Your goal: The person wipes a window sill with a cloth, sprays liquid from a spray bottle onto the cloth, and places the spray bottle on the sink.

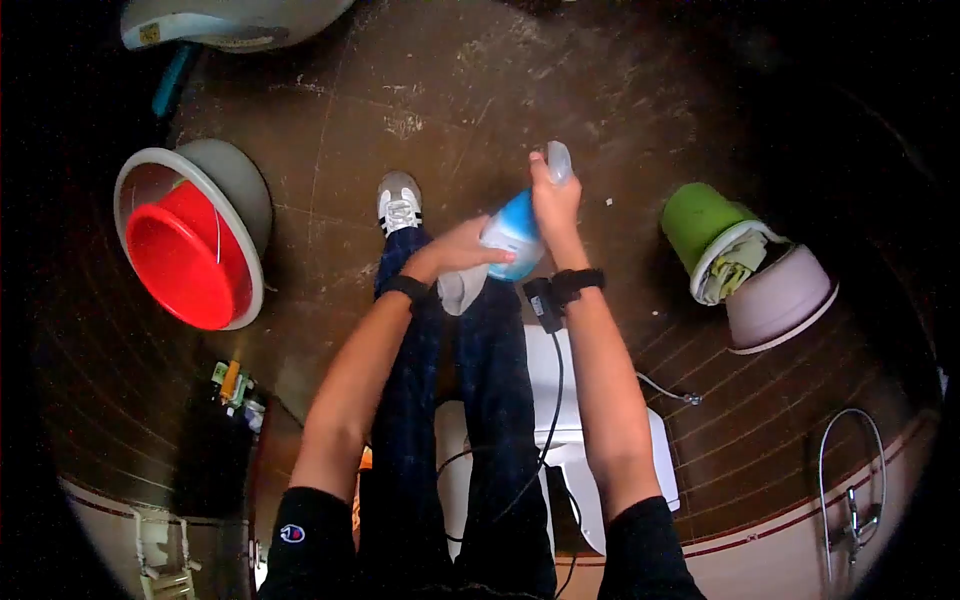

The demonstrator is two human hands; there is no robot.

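Observation:
A blue and white spray bottle [515, 235] is held tilted in front of my legs, its pale trigger head [558, 162] pointing up and away. My right hand [557, 205] is closed around its neck just below the head. On the bottle's lower body rests the thumb of my left hand [462, 248], whose other fingers are partly hidden. A light grey cloth [460, 290] hangs beneath the left palm. Black bands circle both wrists, and a small black device [543, 303] with a cable sits by the right one.
On the left, a red basin [185, 260] sits inside a grey basin [262, 290]. A green bucket [700, 215] with cloth inside and a pale pink basin [780, 300] are on the right. Behind me stands a white toilet [655, 450]; a shower hose [823, 470] hangs at the wall.

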